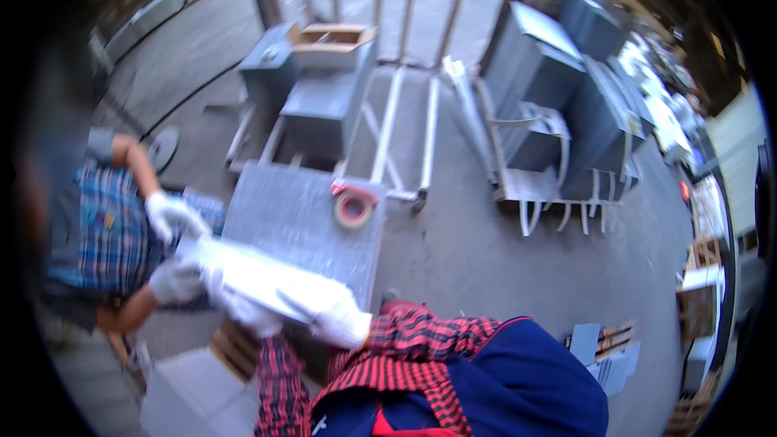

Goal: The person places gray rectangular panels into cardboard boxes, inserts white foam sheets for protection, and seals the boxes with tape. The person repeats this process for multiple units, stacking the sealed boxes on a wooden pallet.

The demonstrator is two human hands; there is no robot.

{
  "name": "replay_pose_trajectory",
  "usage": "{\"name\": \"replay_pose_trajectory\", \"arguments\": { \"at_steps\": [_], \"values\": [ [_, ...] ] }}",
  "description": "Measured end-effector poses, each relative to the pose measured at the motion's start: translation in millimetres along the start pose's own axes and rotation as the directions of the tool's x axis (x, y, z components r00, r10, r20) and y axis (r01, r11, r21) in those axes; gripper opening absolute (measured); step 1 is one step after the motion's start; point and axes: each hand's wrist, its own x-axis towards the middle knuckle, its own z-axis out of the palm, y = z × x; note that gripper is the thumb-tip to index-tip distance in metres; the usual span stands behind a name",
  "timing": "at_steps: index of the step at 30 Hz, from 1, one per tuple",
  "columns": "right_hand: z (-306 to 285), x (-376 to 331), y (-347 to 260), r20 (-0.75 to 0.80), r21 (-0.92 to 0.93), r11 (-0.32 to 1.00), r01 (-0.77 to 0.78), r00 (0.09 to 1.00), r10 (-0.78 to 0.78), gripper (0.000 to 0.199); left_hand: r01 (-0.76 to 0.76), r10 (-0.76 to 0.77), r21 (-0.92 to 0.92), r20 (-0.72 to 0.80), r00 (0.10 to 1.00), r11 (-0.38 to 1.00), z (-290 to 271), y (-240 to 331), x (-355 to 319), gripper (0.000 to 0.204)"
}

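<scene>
A long white piece (pixel 251 275), washed out by glare and blurred, spans the near left edge of a grey work surface (pixel 299 198). My left hand (pixel 243 311), in a white glove, is closed on its near side. Further right, my right hand (pixel 328 316), gloved too, grips the end closest to me; its fingers are partly smeared. At the far end a co-worker's two gloved hands (pixel 174 251) hold or touch the same piece. A roll of tape (pixel 354 209) with a red part lies toward the right of the surface.
Behind the surface, a metal cart (pixel 388 129) carries grey boxes and an open cardboard box (pixel 328 44). Another cart (pixel 558 186) at right bears tall grey panels with loose straps. Flat grey sheets (pixel 198 380) lie low at left. The co-worker (pixel 113 226) stands left.
</scene>
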Motion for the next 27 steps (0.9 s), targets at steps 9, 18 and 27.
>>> {"name": "replay_pose_trajectory", "arguments": {
  "at_steps": [9,18,27],
  "values": [
    [-1.4,3.2,-4.3,0.078,0.013,1.0,0.015,0.997,-0.016,0.064,-0.254,0.664,-0.673,0.464,0.587,0.694,-109.8,-47.3,96.1,0.077],
    [-22.2,-18.5,-47.2,0.258,-0.104,0.965,0.241,0.944,-0.208,0.041,-0.41,0.888,-0.803,0.298,0.351,0.432,-74.5,-43.8,126.1,0.065],
    [-41.6,-5.4,-20.6,0.391,0.354,0.91,0.215,0.85,-0.353,0.013,-0.346,0.882,-0.838,0.293,0.369,0.423,-66.9,-56.4,112.7,0.063]
  ]
}}
